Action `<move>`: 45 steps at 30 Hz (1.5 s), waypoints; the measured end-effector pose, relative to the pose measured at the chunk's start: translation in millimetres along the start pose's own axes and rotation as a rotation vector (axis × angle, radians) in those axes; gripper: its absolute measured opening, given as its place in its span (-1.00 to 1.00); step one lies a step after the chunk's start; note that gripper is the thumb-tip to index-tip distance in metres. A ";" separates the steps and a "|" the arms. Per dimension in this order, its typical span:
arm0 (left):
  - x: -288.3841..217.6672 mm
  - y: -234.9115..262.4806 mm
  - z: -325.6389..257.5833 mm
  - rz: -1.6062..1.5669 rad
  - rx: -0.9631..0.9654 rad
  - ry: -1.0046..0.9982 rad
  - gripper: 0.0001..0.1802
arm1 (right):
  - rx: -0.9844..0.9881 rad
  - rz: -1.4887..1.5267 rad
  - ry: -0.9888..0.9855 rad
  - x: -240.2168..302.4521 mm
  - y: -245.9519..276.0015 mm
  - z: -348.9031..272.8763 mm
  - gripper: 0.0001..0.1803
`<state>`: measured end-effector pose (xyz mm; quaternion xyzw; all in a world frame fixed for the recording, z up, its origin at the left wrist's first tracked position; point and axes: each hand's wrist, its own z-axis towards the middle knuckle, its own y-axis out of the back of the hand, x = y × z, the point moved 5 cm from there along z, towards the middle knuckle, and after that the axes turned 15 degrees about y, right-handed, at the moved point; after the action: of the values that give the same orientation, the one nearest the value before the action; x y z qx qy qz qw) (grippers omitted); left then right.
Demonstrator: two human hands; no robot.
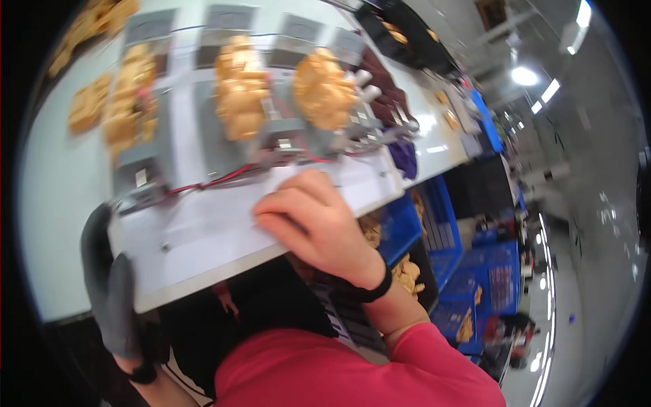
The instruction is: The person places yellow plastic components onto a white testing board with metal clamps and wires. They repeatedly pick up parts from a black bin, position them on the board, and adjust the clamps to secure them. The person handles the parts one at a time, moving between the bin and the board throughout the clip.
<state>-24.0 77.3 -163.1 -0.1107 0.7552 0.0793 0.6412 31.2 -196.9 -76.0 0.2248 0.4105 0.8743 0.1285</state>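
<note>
My right hand [315, 224], bare with a black wristband, is over the white board [190, 237]. Its fingers are curled and the thumb is against them; whatever they may hold is hidden. My left hand [112, 285] wears a dark grey glove and is beside the board's left edge, fingers and thumb stretched out and slightly apart. Beyond the hands, tan molded pieces sit on grey fixtures: a long one [132, 95], a middle one [241, 88] and a rounder one [325, 88]. Red and black wires [227, 178] run between the metal clamp blocks [141, 178].
Another tan piece [89, 103] lies on the white table [54, 224] at the left. A brown cloth [383, 85] and a black tray [407, 34] are at the far right. Blue crates [475, 285] with tan pieces stand lower right, beyond the board's edge.
</note>
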 end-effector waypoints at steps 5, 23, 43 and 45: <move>-10.1 -9.2 -2.7 0.110 -0.043 0.044 -0.12 | -0.065 0.055 0.026 -2.7 3.1 -7.0 -0.84; -7.0 -23.7 -6.1 -0.194 0.018 0.105 -0.33 | -0.169 0.085 0.060 -1.8 4.3 -16.8 -0.89; -11.4 -4.2 4.3 0.213 0.008 -0.071 -0.39 | -0.238 0.006 0.062 -2.3 -2.6 -19.1 -0.87; -10.2 -6.4 4.7 0.150 0.015 -0.052 -0.40 | -0.235 -0.015 0.052 -2.3 -3.3 -18.6 -0.86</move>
<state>-16.3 73.0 -153.7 -0.0470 0.7451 0.1244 0.6536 24.1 -208.1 -89.7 0.1823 0.3099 0.9211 0.1497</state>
